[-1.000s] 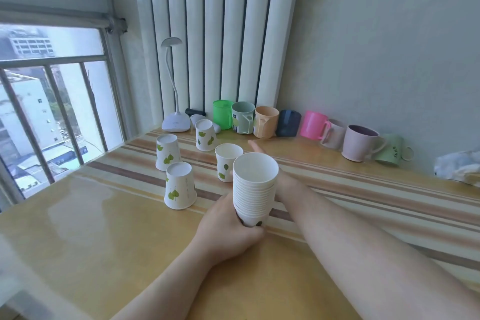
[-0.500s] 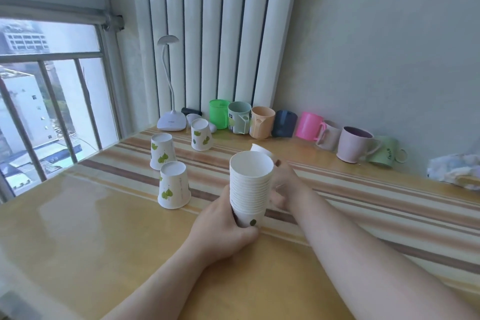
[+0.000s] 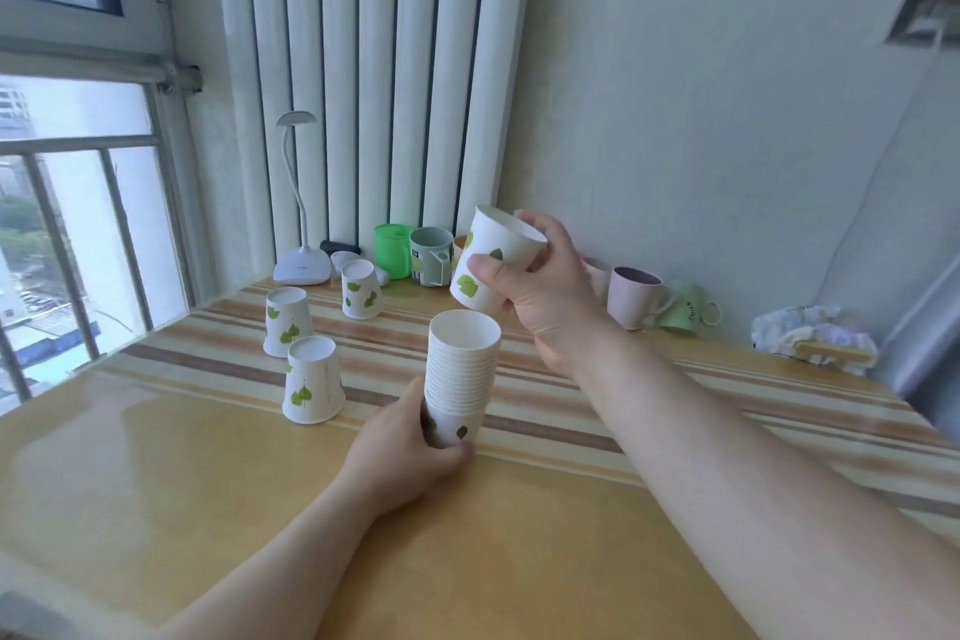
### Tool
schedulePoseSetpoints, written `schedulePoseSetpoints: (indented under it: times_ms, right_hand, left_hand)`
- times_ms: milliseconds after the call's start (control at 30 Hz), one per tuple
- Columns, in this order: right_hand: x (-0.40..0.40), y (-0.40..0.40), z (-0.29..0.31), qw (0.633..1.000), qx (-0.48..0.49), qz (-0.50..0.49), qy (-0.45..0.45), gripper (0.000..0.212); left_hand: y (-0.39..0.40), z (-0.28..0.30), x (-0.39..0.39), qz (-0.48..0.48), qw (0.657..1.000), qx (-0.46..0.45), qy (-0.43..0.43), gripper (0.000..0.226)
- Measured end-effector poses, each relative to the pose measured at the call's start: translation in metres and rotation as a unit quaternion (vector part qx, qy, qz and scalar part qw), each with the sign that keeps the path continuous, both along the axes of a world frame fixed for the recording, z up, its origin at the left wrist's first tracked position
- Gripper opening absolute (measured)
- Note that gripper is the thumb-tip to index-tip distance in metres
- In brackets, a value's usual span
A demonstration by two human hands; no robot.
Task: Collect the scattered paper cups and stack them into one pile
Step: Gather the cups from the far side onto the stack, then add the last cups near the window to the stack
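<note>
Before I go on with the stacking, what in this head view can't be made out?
- Mugs in the back row: several hidden behind the right hand and its held cup.
- Stack: base covered by the left hand; cup count too fine to tell.
- Bundle by the wall: blurred.
- Wall object: cut off by the right edge.

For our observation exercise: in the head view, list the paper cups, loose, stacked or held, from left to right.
Upside-down cup by the window → nearest upside-down cup → upside-down cup near the lamp → stack in the left hand → cup held in the right hand.
</note>
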State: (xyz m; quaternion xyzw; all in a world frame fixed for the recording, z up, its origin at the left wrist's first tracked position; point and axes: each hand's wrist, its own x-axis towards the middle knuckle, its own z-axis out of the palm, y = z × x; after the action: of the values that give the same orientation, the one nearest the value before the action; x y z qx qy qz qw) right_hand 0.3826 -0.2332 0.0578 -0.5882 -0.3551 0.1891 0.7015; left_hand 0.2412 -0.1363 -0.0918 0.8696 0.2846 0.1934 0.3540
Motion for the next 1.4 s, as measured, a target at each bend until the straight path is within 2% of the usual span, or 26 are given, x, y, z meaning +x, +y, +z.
schedulePoseSetpoints:
  times_ms: [100, 200, 267, 333, 433, 500, 533, 633, 667, 833, 933, 1033, 1067, 1133, 1167, 1233, 1300, 1333, 1400]
  right_hand:
    - [-0.011, -0.004, -0.008, 1.000, -0.021, 0.013, -0.008, 0.073]
    - [-0.016, -0.006, -0.019, 0.998, -0.042, 0.006, -0.050, 0.066]
    - [-0.018, -0.005, -0.025, 0.995, -0.062, -0.003, -0.075, 0.069]
    - [-0.018, -0.006, -0.030, 0.992, -0.085, 0.003, -0.090, 0.080]
    - [-0.016, -0.015, -0.044, 0.984, -0.124, 0.043, -0.122, 0.111]
    - [-0.017, -0.020, -0.063, 0.983, -0.148, 0.058, -0.097, 0.124]
    - [-0.018, -0.021, -0.075, 0.982, -0.163, 0.052, -0.083, 0.122]
    - [-0.024, -0.023, -0.108, 0.972, -0.221, 0.015, -0.077, 0.073]
    - [-0.026, -0.023, -0.117, 0.971, -0.228, 0.003, -0.071, 0.063]
    - [-0.013, -0.034, -0.130, 0.957, -0.242, -0.062, -0.149, 0.061]
    - [0.006, -0.053, -0.138, 0.950, -0.245, -0.110, -0.159, 0.059]
    - [0.018, -0.067, -0.153, 0.955, -0.250, -0.114, -0.113, 0.051]
    - [0.019, -0.068, -0.156, 0.956, -0.252, -0.110, -0.105, 0.049]
    - [0.020, -0.067, -0.158, 0.956, -0.255, -0.100, -0.106, 0.047]
    - [0.020, -0.066, -0.157, 0.955, -0.257, -0.095, -0.111, 0.048]
    - [0.021, -0.065, -0.157, 0.956, -0.254, -0.088, -0.116, 0.048]
    - [0.022, -0.065, -0.158, 0.957, -0.251, -0.085, -0.119, 0.049]
    - [0.022, -0.065, -0.159, 0.957, -0.249, -0.084, -0.119, 0.050]
    - [0.023, -0.065, -0.160, 0.957, -0.248, -0.081, -0.123, 0.051]
  left_hand:
    - [-0.001, 0.000, -0.001, 0.001, 1.000, 0.001, -0.001, 0.059]
    - [-0.001, 0.000, -0.001, 0.000, 1.000, 0.005, -0.003, 0.062]
    - [0.000, -0.001, 0.000, 0.000, 1.000, 0.009, -0.003, 0.063]
    - [0.000, -0.002, 0.000, -0.001, 1.000, 0.011, -0.005, 0.062]
    - [0.003, -0.005, 0.001, 0.000, 1.000, 0.015, -0.011, 0.060]
    - [0.004, -0.007, 0.001, 0.000, 1.000, 0.014, -0.014, 0.061]
    - [0.005, -0.007, 0.002, -0.002, 1.000, 0.013, -0.011, 0.063]
    - [0.005, -0.004, 0.003, -0.018, 0.999, 0.032, 0.014, 0.078]
    - [0.006, -0.004, 0.003, -0.024, 0.998, 0.042, 0.026, 0.082]
    - [0.002, -0.002, 0.005, -0.045, 0.993, 0.081, 0.068, 0.069]
    - [0.001, 0.002, 0.002, -0.067, 0.993, 0.051, 0.082, 0.063]
    - [0.017, 0.017, -0.001, -0.057, 0.998, -0.013, 0.028, 0.029]
    - [0.026, 0.023, -0.003, -0.029, 0.999, 0.031, 0.011, 0.017]
    - [0.047, 0.039, -0.010, 0.050, 0.978, 0.203, -0.012, 0.013]
    - [0.058, 0.048, -0.014, 0.087, 0.958, 0.274, 0.011, 0.015]
    - [0.082, 0.061, -0.029, 0.136, 0.927, 0.313, 0.159, 0.041]
    - [0.104, 0.067, -0.046, 0.123, 0.907, 0.257, 0.309, 0.072]
    - [0.111, 0.068, -0.054, 0.109, 0.919, 0.205, 0.317, 0.080]
    - [0.116, 0.069, -0.068, 0.127, 0.959, 0.100, 0.233, 0.071]
